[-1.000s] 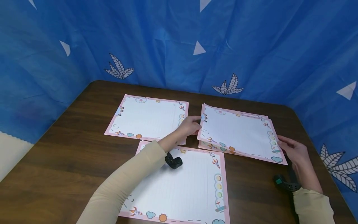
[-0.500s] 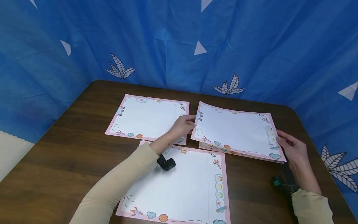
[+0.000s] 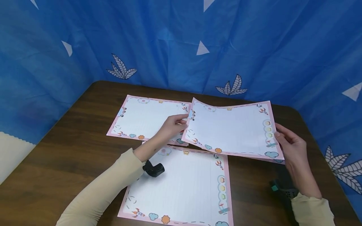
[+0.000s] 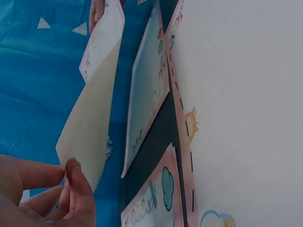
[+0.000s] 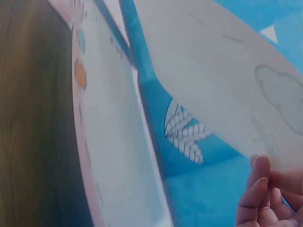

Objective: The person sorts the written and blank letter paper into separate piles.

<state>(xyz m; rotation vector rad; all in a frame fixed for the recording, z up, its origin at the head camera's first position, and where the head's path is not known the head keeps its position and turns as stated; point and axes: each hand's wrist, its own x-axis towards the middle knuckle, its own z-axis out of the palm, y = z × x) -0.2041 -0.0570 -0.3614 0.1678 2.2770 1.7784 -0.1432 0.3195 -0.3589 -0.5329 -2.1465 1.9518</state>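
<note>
A white paper sheet (image 3: 232,128) with a pink cartoon border is held up off the table, sagging in the middle. My left hand (image 3: 171,125) pinches its left edge between thumb and fingers, which the left wrist view shows closely on the sheet's plain back (image 4: 90,127). On the opposite edge, my right hand (image 3: 294,146) pinches with thumb and fingertips. Beneath the raised sheet lies another bordered sheet (image 5: 118,132), mostly hidden in the head view.
Similar papers (image 3: 147,116) lie at the back left, partly under my left hand. A larger-looking bordered sheet (image 3: 183,185) lies at the front, below my left forearm. The brown wooden table (image 3: 70,150) meets a blue curtain (image 3: 169,47) at the back.
Both hands have lifted the top sheet off the one below and carried it left. Its left edge now overlaps the back left papers in the head view.
</note>
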